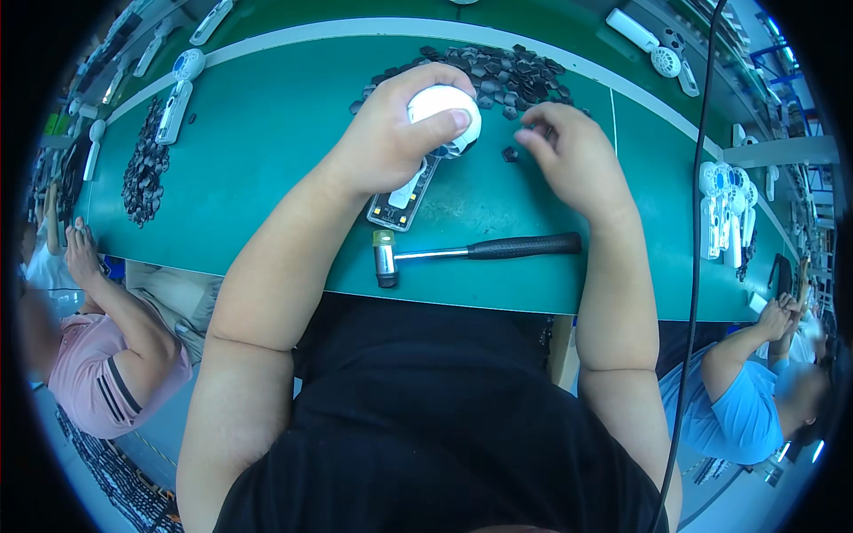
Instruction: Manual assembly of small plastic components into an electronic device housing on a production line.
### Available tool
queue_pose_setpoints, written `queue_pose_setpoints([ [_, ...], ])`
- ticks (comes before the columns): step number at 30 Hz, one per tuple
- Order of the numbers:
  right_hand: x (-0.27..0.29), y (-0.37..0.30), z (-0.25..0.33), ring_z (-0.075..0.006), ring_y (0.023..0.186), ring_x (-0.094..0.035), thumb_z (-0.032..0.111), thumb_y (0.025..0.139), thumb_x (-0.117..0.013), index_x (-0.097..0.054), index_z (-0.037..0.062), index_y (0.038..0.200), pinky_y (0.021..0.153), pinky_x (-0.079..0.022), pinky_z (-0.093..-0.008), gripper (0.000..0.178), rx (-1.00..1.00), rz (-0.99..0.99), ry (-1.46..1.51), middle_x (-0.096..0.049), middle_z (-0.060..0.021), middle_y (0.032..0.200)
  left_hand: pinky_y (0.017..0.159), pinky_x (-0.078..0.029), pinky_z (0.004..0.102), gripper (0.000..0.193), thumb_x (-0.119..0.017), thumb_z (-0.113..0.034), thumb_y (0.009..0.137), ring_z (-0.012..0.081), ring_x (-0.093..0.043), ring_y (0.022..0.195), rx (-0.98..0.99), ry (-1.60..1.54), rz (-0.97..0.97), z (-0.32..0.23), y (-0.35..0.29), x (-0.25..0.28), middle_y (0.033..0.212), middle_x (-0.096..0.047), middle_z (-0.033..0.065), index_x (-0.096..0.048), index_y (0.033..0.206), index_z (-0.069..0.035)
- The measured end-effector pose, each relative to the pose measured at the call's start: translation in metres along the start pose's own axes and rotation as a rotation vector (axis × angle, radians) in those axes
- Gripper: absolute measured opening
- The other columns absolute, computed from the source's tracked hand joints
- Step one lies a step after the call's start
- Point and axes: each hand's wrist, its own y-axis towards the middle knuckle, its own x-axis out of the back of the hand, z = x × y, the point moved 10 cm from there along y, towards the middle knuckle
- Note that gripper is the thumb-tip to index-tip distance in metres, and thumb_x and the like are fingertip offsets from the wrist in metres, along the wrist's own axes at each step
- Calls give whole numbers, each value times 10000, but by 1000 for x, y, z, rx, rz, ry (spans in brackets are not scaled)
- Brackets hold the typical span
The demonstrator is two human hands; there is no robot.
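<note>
My left hand (382,133) is wrapped round the white, round head of a handheld device (431,102), thumb across its face. Below that hand lies a flat handle-like part (400,202), dark-edged with a white strip and small yellow spots; my hand hides whether it joins the head. My right hand (573,155) is at the right, its fingers curled in toward the thumb. Something dark shows between them, too small to name. A small black faceted piece (510,154) lies on the green table just left of its thumb. Nearer me rests a hammer (471,251) with a black grip and a yellow-and-black head.
A heap of black pieces (506,75) spreads behind my hands. Another pile (147,173) and a white device (178,98) are at the left. Several white devices (727,209) stand at the right. A black cable (697,195) hangs down. Co-workers sit on both sides.
</note>
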Motion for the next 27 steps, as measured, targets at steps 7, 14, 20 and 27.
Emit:
queue_pose_setpoints([
  [7, -30, -2, 12, -338, 813, -650, 117, 906, -710, -665, 5, 1007, 737, -520, -393, 157, 123, 170, -120, -700, -179, 963, 941, -530, 355, 481, -880, -273, 775, 223, -672, 1032, -385, 211, -281, -49, -19, 15, 1137, -681, 101, -672, 1172, -97],
  [14, -16, 2, 4, -283, 746, -663, 170, 923, -720, -661, 14, 980, 686, -526, -388, 176, 35, 43, 75, -700, -134, 830, 1021, -518, 457, 616, -954, -188, 641, 260, -670, 1110, -637, 480, 208, -99, -69, -59, 1133, -698, 99, -662, 1175, -90],
  [20, -9, 5, 3, -151, 719, -652, 189, 952, -722, -677, -1, 1020, 667, -523, -307, 207, 73, -54, 275, -715, -67, 837, 1038, -511, 486, 657, -957, -322, 651, 272, -664, 1130, -412, 340, 339, -105, -37, -37, 1170, -692, 116, -665, 1185, -75],
  [27, 6, 5, -35, -114, 746, -681, 137, 920, -757, -734, 34, 950, 667, -543, -274, 110, -188, -285, 915, -721, -41, 828, 922, -584, 453, 464, -669, -372, 1001, 281, -697, 1071, -206, -734, -240, -56, 23, 57, 1147, -701, 126, -603, 1291, -16],
])
